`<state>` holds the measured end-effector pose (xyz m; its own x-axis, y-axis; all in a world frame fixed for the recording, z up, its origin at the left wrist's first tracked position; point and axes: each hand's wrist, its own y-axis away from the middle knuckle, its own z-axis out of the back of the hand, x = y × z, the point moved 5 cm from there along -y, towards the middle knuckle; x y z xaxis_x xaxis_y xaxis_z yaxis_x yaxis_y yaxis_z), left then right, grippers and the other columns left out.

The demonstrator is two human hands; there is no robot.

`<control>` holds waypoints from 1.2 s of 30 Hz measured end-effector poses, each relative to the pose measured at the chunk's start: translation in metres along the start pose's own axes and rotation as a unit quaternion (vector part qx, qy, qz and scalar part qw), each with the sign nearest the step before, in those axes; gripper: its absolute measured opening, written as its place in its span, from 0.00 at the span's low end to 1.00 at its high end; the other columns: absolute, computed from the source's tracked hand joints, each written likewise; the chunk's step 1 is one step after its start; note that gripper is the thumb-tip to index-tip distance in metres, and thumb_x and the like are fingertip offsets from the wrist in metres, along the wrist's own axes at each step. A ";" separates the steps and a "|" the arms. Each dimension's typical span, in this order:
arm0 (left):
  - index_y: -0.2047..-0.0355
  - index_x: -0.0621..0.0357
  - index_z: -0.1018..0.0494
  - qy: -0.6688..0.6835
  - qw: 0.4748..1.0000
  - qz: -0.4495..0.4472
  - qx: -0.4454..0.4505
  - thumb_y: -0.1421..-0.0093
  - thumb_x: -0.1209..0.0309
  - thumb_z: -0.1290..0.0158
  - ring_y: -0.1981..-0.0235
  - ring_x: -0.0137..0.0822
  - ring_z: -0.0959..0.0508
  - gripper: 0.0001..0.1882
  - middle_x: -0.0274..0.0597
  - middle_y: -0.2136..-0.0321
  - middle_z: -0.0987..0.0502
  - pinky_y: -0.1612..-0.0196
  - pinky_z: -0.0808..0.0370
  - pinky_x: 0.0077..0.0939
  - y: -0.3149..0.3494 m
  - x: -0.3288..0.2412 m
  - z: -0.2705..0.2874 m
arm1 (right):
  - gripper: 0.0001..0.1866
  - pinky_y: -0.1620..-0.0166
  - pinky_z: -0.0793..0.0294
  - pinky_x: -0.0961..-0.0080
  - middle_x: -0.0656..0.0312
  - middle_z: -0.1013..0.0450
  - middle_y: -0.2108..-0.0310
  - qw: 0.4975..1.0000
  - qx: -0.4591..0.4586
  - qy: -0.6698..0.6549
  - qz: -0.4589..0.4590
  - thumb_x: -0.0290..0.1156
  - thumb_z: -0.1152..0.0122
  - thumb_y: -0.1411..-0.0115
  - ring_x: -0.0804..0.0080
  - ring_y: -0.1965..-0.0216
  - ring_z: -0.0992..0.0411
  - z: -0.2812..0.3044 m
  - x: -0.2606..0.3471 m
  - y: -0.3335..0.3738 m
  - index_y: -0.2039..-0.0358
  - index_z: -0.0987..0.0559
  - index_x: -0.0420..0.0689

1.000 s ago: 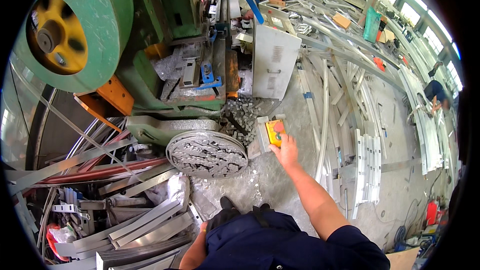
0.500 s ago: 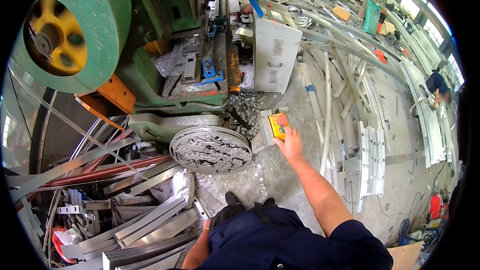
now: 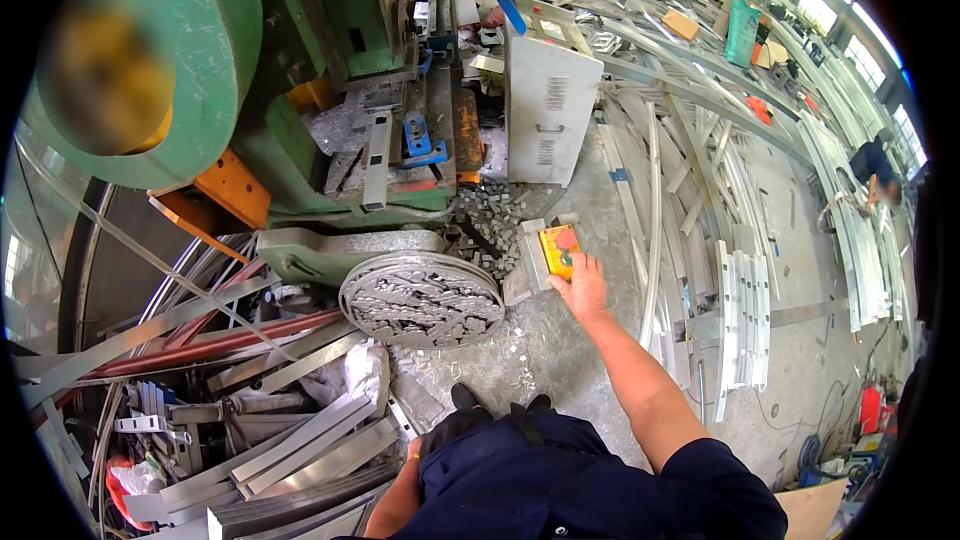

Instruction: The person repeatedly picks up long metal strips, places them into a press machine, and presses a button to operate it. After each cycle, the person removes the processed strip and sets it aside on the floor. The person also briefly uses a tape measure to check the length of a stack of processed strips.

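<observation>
the yellow box (image 3: 557, 252) sits just right of the metal chips (image 3: 485, 230), against a grey bracket (image 3: 530, 258). my right hand (image 3: 582, 290) lies at its lower end, thumb and fingers loosely bent; whether they grip, press or only rest there, i cannot tell. my left hand (image 3: 413, 449) is low by my thigh, mostly hidden, so i cannot tell if it is clenched or loose.

the box looks like hard plastic, i'd judge: stiff, light, a little slick. it seems fixed to the bracket, so i'd take it by its long side edges, clear of the domed red button (image 3: 567, 240) and the small green one below.

beyond, the press (image 3: 300, 155) is scuffed green metal, its yellow wheel blurred. a straight, smooth silver bar (image 3: 378, 160) lies over its bed. the round plate (image 3: 422, 305) nearer me is crusted with rough, jagged metal. the floor (image 3: 490, 375) is grey and gritty.
</observation>
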<state>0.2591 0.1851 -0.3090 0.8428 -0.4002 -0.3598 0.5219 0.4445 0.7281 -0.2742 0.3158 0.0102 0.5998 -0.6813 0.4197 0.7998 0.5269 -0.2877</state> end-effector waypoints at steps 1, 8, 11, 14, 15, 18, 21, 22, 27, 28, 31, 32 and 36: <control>0.57 0.51 0.23 0.010 1.000 -0.001 -0.003 0.40 0.53 0.54 0.50 0.51 0.23 0.20 0.53 0.56 0.21 0.50 0.26 0.44 0.000 -0.001 0.000 | 0.32 0.50 0.31 0.58 0.50 0.30 0.57 1.000 -0.001 0.000 0.000 0.44 0.27 0.53 0.48 0.54 0.33 0.000 0.000 0.000 0.53 0.29 0.43; 0.57 0.51 0.22 0.016 1.000 0.008 -0.005 0.42 0.52 0.52 0.51 0.50 0.23 0.21 0.52 0.57 0.21 0.51 0.26 0.42 -0.001 -0.008 0.012 | 0.32 0.50 0.31 0.58 0.51 0.30 0.56 1.000 0.004 0.004 -0.005 0.44 0.27 0.53 0.49 0.53 0.33 0.000 -0.002 0.000 0.52 0.29 0.43; 0.60 0.52 0.21 0.040 0.998 0.034 -0.035 0.42 0.54 0.51 0.60 0.47 0.20 0.18 0.49 0.63 0.19 0.57 0.24 0.40 0.004 -0.006 0.034 | 0.32 0.49 0.31 0.58 0.51 0.30 0.55 1.000 0.022 0.002 -0.021 0.44 0.27 0.53 0.49 0.52 0.33 0.002 0.005 -0.002 0.52 0.30 0.43; 0.64 0.57 0.21 0.149 0.983 0.096 -0.056 0.42 0.57 0.50 0.67 0.47 0.18 0.18 0.51 0.69 0.18 0.62 0.22 0.39 0.002 -0.012 0.078 | 0.33 0.49 0.31 0.58 0.51 0.31 0.54 0.999 0.027 0.002 -0.028 0.44 0.28 0.53 0.49 0.52 0.34 0.003 0.005 0.000 0.51 0.30 0.43; 0.64 0.61 0.21 0.255 0.957 0.130 -0.050 0.43 0.57 0.50 0.62 0.53 0.19 0.20 0.56 0.69 0.19 0.59 0.23 0.43 -0.003 -0.017 0.100 | 0.33 0.49 0.31 0.58 0.51 0.31 0.54 0.999 0.025 0.000 -0.029 0.44 0.28 0.53 0.49 0.51 0.34 0.004 0.004 0.000 0.51 0.31 0.43; 0.72 0.66 0.23 0.175 0.925 0.033 -0.337 0.38 0.52 0.52 0.73 0.58 0.20 0.25 0.61 0.77 0.22 0.66 0.25 0.46 -0.021 -0.028 0.218 | 0.33 0.48 0.31 0.58 0.50 0.31 0.53 0.999 0.023 -0.022 -0.020 0.43 0.28 0.52 0.49 0.50 0.34 0.002 0.013 -0.004 0.50 0.31 0.42; 0.73 0.70 0.27 0.298 0.841 -0.039 -0.450 0.34 0.51 0.56 0.74 0.59 0.24 0.29 0.60 0.80 0.25 0.67 0.29 0.49 -0.012 -0.133 0.353 | 0.31 0.47 0.32 0.58 0.49 0.32 0.52 0.997 -0.011 -0.063 -0.036 0.43 0.30 0.49 0.48 0.50 0.34 0.011 -0.004 0.004 0.50 0.32 0.41; 0.72 0.70 0.27 0.303 0.822 -0.064 -0.478 0.34 0.50 0.55 0.74 0.58 0.24 0.29 0.61 0.78 0.25 0.66 0.29 0.48 -0.013 -0.145 0.388 | 0.30 0.47 0.32 0.57 0.48 0.32 0.52 0.993 -0.039 -0.111 -0.030 0.42 0.31 0.47 0.47 0.50 0.34 0.012 0.000 0.010 0.49 0.32 0.41; 0.64 0.72 0.28 0.315 0.817 -0.200 -0.441 0.42 0.48 0.44 0.63 0.56 0.21 0.31 0.62 0.66 0.22 0.59 0.27 0.41 -0.011 -0.281 0.493 | 0.28 0.53 0.30 0.61 0.46 0.30 0.55 0.986 -0.046 -0.115 -0.112 0.40 0.35 0.43 0.50 0.55 0.30 0.008 -0.043 0.118 0.49 0.33 0.37; 0.61 0.73 0.30 0.220 0.849 -0.183 -0.445 0.46 0.47 0.40 0.61 0.56 0.21 0.34 0.62 0.64 0.22 0.57 0.26 0.40 -0.016 -0.302 0.504 | 0.27 0.57 0.28 0.64 0.46 0.29 0.58 0.983 0.021 -0.110 -0.146 0.37 0.35 0.42 0.53 0.58 0.27 -0.001 -0.059 0.159 0.48 0.33 0.36; 0.55 0.71 0.35 0.102 0.903 -0.132 -0.397 0.54 0.48 0.35 0.58 0.57 0.21 0.40 0.63 0.62 0.22 0.54 0.25 0.40 -0.057 -0.328 0.513 | 0.35 0.59 0.25 0.58 0.44 0.26 0.59 0.930 0.188 -0.071 -0.308 0.48 0.32 0.48 0.50 0.60 0.24 -0.022 -0.113 0.326 0.46 0.32 0.39; 0.54 0.71 0.36 0.091 0.916 -0.115 -0.372 0.56 0.48 0.33 0.57 0.57 0.21 0.42 0.63 0.62 0.22 0.53 0.25 0.40 -0.071 -0.332 0.509 | 0.39 0.55 0.25 0.56 0.43 0.26 0.55 0.884 0.276 -0.043 -0.375 0.52 0.32 0.49 0.48 0.56 0.24 -0.019 -0.129 0.390 0.45 0.32 0.40; 0.55 0.67 0.36 0.043 0.942 -0.015 -0.334 0.61 0.54 0.32 0.54 0.54 0.22 0.40 0.60 0.56 0.24 0.52 0.24 0.42 -0.060 -0.339 0.503 | 0.37 0.50 0.25 0.57 0.40 0.25 0.55 0.681 0.349 -0.027 -0.643 0.52 0.33 0.49 0.45 0.54 0.25 0.033 -0.093 0.547 0.45 0.31 0.41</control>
<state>-0.1238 -0.1092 0.0634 0.8188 -0.3678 -0.4407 0.4884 0.8498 0.1983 0.1064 0.6842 -0.1583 -0.6021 -0.7981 -0.0246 0.4447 -0.3607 0.8198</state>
